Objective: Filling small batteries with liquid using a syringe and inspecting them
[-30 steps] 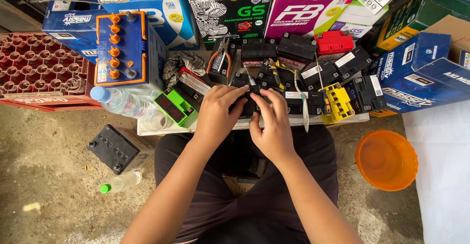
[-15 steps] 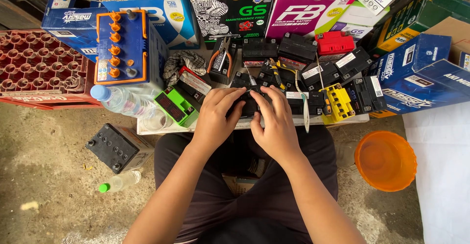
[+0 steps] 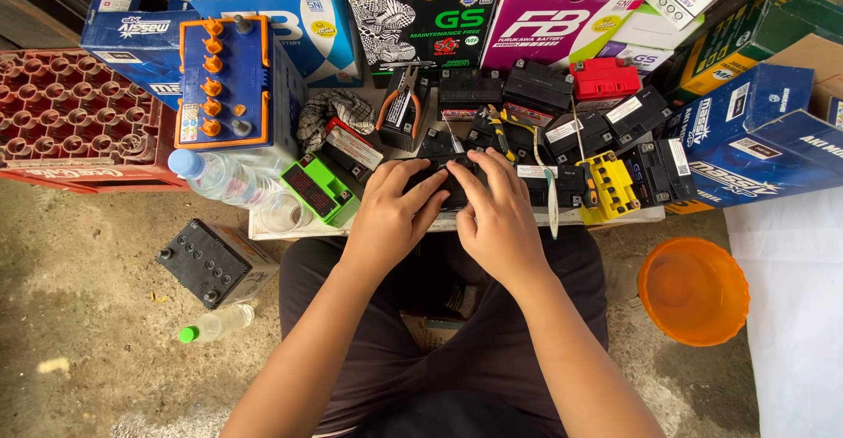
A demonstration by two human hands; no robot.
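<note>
Resting both forearms over my lap, I press my left hand [image 3: 391,214] and right hand [image 3: 500,214] together, fingers curled on the small black battery [image 3: 448,183] at the desk [image 3: 263,225] edge.

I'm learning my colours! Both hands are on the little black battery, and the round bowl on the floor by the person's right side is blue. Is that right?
Not quite. The bowl is orange, not blue, as the head view shows. The rest holds: it is round and sits on the floor at the person's right side, and the left hand and right hand both rest on the small black battery.
</note>
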